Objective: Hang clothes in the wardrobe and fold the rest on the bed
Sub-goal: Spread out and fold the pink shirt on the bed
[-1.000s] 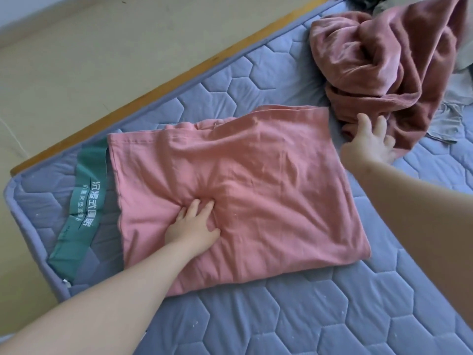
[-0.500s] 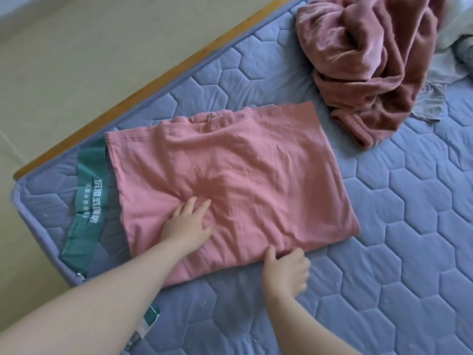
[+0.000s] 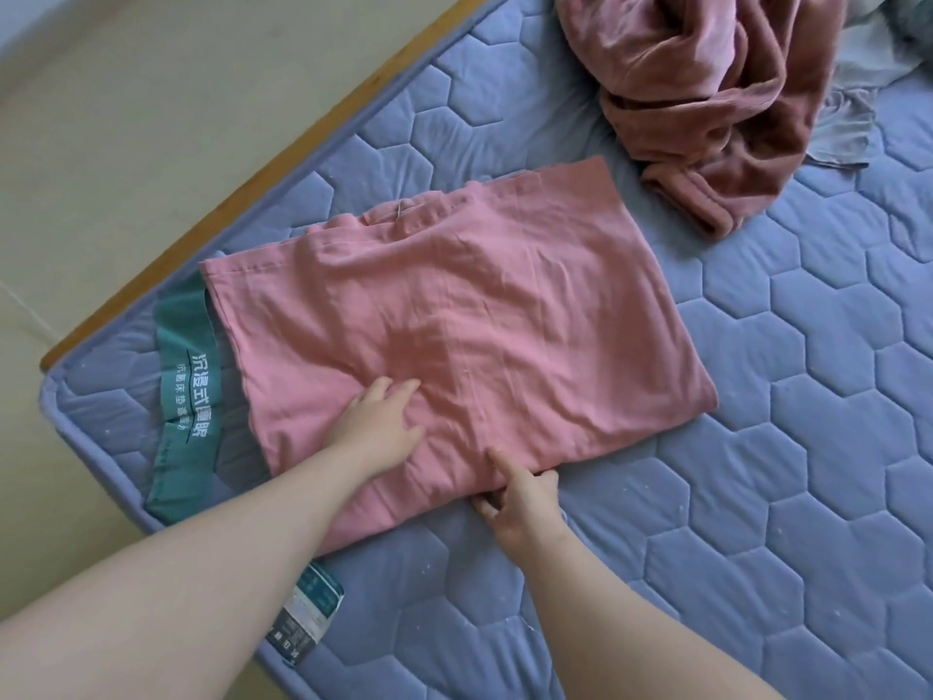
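1. Currently mid-fold: pink garment (image 3: pixel 454 336) lies half-folded, flat on bed (image 3: pixel 757 497), near its corner.
2. L hand (image 3: pixel 376 426): fingers straight, pressing cloth's middle.
3. R hand (image 3: pixel 525 502): fingers pinch near hem.
4. Next, prob.: lift hem, fold across w/o bunching.

Clearly a bedroom in a home: a bare blue-grey mattress (image 3: pixel 757 447) with hexagon quilting is seen on a wooden bed frame (image 3: pixel 373 85), a green brand band (image 3: pixel 187 391) is wrapped over its corner, crumpled clothes (image 3: pixel 707 93) are heaped on it, and beige floor (image 3: pixel 151 93) is seen alongside.
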`<state>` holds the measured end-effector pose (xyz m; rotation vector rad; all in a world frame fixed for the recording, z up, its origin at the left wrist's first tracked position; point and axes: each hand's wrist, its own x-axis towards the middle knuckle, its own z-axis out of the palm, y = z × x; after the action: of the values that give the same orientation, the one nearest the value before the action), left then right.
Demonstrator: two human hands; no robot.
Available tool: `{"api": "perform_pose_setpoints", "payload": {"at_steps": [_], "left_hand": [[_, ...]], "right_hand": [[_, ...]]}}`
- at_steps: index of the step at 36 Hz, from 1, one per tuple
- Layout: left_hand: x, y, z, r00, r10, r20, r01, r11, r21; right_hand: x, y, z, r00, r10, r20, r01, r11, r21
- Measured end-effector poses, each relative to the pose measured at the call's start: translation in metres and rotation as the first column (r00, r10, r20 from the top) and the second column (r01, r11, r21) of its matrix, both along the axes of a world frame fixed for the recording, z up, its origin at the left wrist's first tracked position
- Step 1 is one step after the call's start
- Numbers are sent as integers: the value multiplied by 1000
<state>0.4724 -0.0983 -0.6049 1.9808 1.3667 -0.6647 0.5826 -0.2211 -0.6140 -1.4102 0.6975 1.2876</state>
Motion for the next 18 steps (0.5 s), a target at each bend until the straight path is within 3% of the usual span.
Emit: {"api": "perform_pose_setpoints", "payload": {"at_steps": [5, 10, 14, 18], "left_hand": [[8, -3, 0, 997, 82, 4, -82, 995, 48], [23, -6, 9, 994, 111, 10, -104, 899, 425], [37, -8, 12, 979, 144, 145, -196, 866, 460], [49, -5, 10, 972, 99, 211, -188, 872, 453]], "right_hand": [[4, -4, -3, 995, 82, 59, -80, 996, -48], [27, -31, 0, 967, 191, 167, -164, 973, -164], [55, -61, 0, 942, 261, 212, -209, 948, -238], [74, -86, 0, 912, 334, 238, -249, 912, -325]]}}
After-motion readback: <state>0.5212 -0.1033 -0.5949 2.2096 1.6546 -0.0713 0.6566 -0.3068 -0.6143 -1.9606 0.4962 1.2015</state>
